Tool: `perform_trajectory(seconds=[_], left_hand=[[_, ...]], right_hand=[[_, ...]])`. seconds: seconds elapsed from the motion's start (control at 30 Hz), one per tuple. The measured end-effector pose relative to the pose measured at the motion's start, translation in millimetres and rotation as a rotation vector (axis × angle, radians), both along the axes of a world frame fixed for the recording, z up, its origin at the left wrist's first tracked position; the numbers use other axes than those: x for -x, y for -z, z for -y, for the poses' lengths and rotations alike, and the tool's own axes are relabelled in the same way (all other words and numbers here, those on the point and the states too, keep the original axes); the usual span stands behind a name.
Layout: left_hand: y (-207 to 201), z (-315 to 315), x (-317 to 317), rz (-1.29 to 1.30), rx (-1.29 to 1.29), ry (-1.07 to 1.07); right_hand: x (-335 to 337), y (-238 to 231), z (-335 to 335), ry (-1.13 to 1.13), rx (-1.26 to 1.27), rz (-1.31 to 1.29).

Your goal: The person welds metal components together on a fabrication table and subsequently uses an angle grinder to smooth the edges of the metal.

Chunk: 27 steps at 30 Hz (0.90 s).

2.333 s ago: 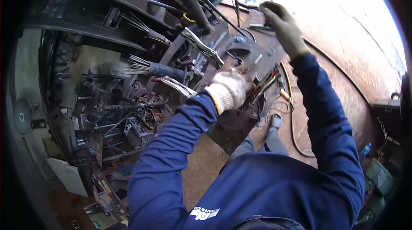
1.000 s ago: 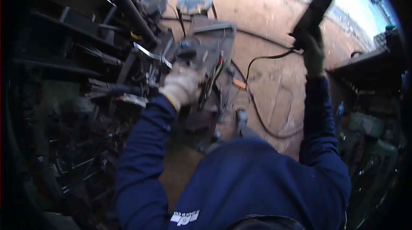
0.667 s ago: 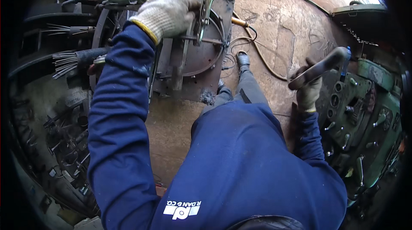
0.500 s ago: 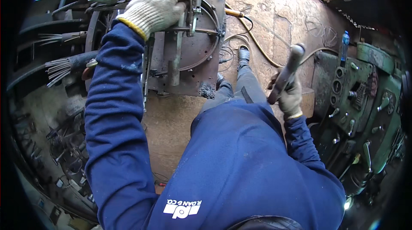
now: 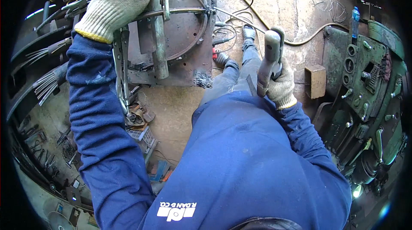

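My left hand [image 5: 118,6], in a white knitted glove, is closed around the upper part of a round grey metal bar [image 5: 159,54]; its fingertips are partly cut off by the top edge. The bar lies over a brown steel plate [image 5: 195,60] carrying a curved rod [image 5: 201,32] and a straight crosswise rod [image 5: 184,10]. A locking clamp [image 5: 166,4] sits beside the bar, and locking pliers [image 5: 122,71] hang at the plate's left edge. My gloved right hand [image 5: 282,87] grips a hammer [image 5: 270,56], raised in front of my body, apart from the plate.
A green machine [image 5: 365,71] with levers stands at right, a blue bottle [image 5: 355,21] on it. Near it is a small wooden box [image 5: 316,82]. A cable [image 5: 300,42] crosses the floor. Rod bundles [image 5: 45,87] stick out at left, above a plastic crate [image 5: 148,137].
The hammer in my right hand has come left and turned more upright. My left hand stays on the bar; the plate and bar appear shifted up and left as the view moved.
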<state>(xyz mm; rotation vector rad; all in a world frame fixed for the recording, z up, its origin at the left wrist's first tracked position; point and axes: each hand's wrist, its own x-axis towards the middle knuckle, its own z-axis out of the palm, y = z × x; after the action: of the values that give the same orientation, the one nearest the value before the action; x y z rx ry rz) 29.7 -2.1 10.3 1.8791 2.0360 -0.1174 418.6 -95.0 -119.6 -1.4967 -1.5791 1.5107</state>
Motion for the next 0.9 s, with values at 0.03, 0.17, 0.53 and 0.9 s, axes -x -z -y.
perform_trajectory(seconds=[0.03, 0.17, 0.53, 0.9], left_hand=[[-2, 2, 1, -0.019, 0.005, -0.008], [-3, 5, 1, 0.025, 0.038, -0.066], [3, 3, 4, 0.043, -0.010, -0.019], [1, 3, 1, 0.079, 0.006, -0.028]], right_hand=[[1, 1, 0, -0.009, 0.023, -0.006], [4, 7, -1, -0.019, 0.081, -0.082], [8, 11, -5, -0.021, 0.113, -0.167], [7, 18, -3, -0.047, 0.071, -0.102]])
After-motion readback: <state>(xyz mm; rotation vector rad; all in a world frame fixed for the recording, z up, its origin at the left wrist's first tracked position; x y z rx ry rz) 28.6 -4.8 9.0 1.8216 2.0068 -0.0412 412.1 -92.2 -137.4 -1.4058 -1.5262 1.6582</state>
